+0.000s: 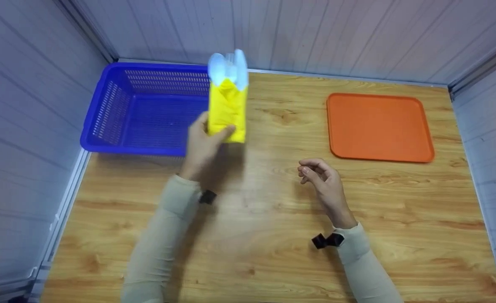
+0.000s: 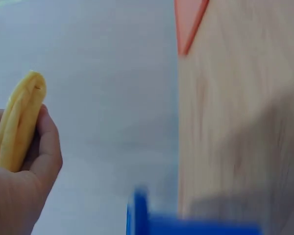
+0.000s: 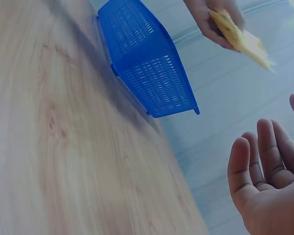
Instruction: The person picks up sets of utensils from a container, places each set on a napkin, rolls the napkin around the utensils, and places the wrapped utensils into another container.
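Note:
My left hand (image 1: 201, 145) grips the lower end of a yellow cutlery pouch (image 1: 227, 110), thumb across its front. Pale blue plastic cutlery (image 1: 217, 69), a spoon and a knife among it, sticks up from the pouch's top. The pouch is held above the table, beside the right end of the blue basket (image 1: 147, 149). In the left wrist view the pouch (image 2: 20, 122) shows edge-on between thumb and fingers. My right hand (image 1: 324, 185) hovers over the table with loosely bent fingers and holds nothing; the right wrist view shows its palm (image 3: 274, 205).
An orange tray (image 1: 380, 128) lies flat at the right rear of the wooden table (image 1: 256, 252). The blue basket has perforated sides and stands at the left rear. White panel walls (image 1: 298, 38) close in the back and both sides.

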`<state>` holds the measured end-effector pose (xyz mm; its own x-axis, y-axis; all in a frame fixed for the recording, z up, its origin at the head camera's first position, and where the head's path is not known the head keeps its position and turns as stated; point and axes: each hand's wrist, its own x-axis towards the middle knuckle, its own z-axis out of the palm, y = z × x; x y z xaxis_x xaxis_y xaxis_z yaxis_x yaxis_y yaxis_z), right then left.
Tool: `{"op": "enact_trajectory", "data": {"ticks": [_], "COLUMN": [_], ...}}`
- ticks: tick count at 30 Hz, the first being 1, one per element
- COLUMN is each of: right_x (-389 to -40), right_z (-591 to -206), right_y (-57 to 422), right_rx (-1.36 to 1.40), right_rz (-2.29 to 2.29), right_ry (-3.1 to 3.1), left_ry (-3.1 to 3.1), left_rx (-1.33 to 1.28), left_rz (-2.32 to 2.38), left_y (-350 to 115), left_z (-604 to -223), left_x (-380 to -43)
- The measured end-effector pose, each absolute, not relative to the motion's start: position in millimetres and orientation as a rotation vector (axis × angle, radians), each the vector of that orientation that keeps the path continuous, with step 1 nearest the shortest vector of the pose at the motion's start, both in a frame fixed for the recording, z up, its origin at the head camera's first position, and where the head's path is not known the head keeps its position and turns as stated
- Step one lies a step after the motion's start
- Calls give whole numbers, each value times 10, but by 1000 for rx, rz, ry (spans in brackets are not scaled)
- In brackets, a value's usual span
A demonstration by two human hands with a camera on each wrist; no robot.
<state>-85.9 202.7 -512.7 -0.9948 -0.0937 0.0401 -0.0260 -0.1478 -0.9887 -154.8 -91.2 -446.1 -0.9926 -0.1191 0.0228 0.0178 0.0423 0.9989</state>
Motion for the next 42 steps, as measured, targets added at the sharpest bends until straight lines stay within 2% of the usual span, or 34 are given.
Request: {"op": "enact_trajectory", "data": {"ticks": [6,14,33,38,42], "right_x": [-845,-834,-833,-823,-810], "right_z": [-5151,-5179,-5208,-5234,-5247], "right_y": [2028,2029,2015,1998,1984], "right_rx": [-163,-192,-247,-263,-256], "right_rz": [-2312,-2288,-2235,-2250,-2252], "right_ry": [2030,2036,2059,2032,2019], "left_ry": [-2376,-2670,-3021,-3144,-3272], "left_rx": [426,651,900,890,773], "left_rz": [-2053,-2058,-1888,-1770,-1577], "left_y": [-1361,-1565,-1585,-1586,-1592], "left_z": [-4515,-4692,-4903,-4926,-4916], "left_x": [-1779,-2014,-2364,-2381,-2364]}}
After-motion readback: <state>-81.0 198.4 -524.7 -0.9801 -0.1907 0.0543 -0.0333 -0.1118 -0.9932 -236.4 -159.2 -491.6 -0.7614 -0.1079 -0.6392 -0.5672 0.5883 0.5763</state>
